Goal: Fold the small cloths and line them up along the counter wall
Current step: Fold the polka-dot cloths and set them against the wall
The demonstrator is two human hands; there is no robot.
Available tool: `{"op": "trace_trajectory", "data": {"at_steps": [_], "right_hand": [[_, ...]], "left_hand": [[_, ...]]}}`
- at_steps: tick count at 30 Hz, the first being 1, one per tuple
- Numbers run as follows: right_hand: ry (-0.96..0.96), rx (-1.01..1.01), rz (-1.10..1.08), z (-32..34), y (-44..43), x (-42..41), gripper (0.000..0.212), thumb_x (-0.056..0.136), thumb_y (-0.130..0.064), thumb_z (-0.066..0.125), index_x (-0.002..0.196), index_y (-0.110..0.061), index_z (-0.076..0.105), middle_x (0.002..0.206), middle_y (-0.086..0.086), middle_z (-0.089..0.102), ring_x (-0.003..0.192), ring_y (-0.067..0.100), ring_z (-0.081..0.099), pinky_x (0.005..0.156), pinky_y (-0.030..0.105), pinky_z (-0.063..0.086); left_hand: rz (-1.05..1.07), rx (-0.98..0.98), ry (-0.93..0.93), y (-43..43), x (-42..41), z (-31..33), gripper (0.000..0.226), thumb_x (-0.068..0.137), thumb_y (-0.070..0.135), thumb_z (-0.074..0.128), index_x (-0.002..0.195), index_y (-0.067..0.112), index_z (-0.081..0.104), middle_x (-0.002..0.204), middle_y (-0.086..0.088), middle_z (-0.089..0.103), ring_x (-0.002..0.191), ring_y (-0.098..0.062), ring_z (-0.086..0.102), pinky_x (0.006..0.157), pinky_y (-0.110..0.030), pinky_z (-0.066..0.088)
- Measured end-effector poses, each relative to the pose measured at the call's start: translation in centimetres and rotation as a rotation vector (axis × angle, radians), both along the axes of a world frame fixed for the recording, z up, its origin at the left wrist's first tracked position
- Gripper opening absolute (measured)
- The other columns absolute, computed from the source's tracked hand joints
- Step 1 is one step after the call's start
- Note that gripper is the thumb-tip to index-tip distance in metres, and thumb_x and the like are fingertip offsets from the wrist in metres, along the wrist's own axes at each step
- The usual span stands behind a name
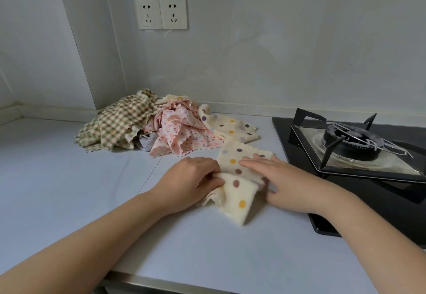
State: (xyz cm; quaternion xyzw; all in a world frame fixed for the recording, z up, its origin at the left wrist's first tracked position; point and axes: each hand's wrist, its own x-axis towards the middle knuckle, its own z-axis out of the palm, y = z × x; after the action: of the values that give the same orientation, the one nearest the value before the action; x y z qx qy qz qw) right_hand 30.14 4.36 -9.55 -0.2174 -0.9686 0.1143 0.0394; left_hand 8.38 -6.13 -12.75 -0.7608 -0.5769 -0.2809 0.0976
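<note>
Through the head camera, the left hand (191,180) grips the near fold of a cream polka-dot cloth (239,192) mid-counter, just left of the gas hob (359,190). The right hand (288,180) lies flat, pressing it. A heap of unfolded cloths (147,127) sits by the far wall (276,63). No folded row shows, so most of the job looks left.

Just right of your right hand (276,178) lies a black glass hob (380,193). Beyond that hand and further right, a gas burner (350,140) sits under a dark pronged pan support (332,148). High beyond your left hand (191,178), two white sockets (152,15) sit side by side.
</note>
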Motion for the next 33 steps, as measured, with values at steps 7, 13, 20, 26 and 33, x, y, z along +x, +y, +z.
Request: {"op": "trace_trajectory", "data": {"at_steps": [7, 13, 20, 26, 33], "right_hand": [[0.169, -0.101, 0.073, -1.0, -1.7, -1.8, 0.054, 0.085, -0.002, 0.05, 0.13, -0.033, 0.055, 0.129, -0.013, 0.059, 0.119, 0.003, 0.05, 0.101, 0.024, 0.038], [0.419, -0.446, 0.004, -0.3, -2.0, -1.3, 0.024, 0.097, -0.03, 0.043, 0.105, -0.046, 0.06, 0.118, -0.036, 0.054, 0.118, -0.019, 0.042, 0.096, 0.001, 0.028], [0.578, -0.629, -0.34, 0.1, -1.6, -1.4, 0.043, 0.095, -0.044, 0.046, 0.099, -0.006, 0.066, 0.104, 0.01, 0.069, 0.105, 0.023, 0.062, 0.093, 0.032, 0.046], [0.736, -0.722, -0.502, -0.6, -0.9, -2.2, 0.029, 0.091, -0.03, 0.058, 0.081, -0.004, 0.065, 0.071, 0.002, 0.067, 0.067, 0.017, 0.06, 0.061, 0.027, 0.041], [0.549, -0.201, -0.582, -1.1, -1.0, -3.1, 0.029, 0.083, -0.03, 0.063, 0.109, -0.026, 0.051, 0.069, -0.002, 0.063, 0.074, 0.018, 0.06, 0.066, 0.031, 0.047]], "left_hand": [[0.041, -0.145, -0.339, -0.9, -0.6, 1.2, 0.035, 0.091, 0.045, 0.036, 0.086, 0.023, 0.063, 0.08, 0.013, 0.066, 0.076, -0.005, 0.06, 0.071, -0.025, 0.047], [0.143, -0.086, -0.135, -1.0, -3.1, 0.3, 0.041, 0.084, 0.015, 0.066, 0.124, 0.021, 0.058, 0.119, 0.019, 0.058, 0.109, 0.002, 0.053, 0.086, 0.0, 0.031], [0.094, -0.161, -0.551, -0.4, 0.4, 1.0, 0.029, 0.092, 0.024, 0.043, 0.077, 0.006, 0.06, 0.063, -0.001, 0.058, 0.06, -0.004, 0.046, 0.06, -0.031, 0.041], [0.364, -0.208, -0.721, 0.2, 1.6, 1.7, 0.035, 0.094, 0.026, 0.051, 0.063, 0.019, 0.064, 0.062, -0.008, 0.056, 0.054, -0.015, 0.05, 0.054, -0.029, 0.043], [0.504, -0.172, -0.528, -0.1, 2.4, 1.4, 0.013, 0.086, 0.014, 0.057, 0.093, 0.019, 0.049, 0.079, -0.002, 0.064, 0.051, -0.016, 0.057, 0.048, -0.029, 0.044]]}}
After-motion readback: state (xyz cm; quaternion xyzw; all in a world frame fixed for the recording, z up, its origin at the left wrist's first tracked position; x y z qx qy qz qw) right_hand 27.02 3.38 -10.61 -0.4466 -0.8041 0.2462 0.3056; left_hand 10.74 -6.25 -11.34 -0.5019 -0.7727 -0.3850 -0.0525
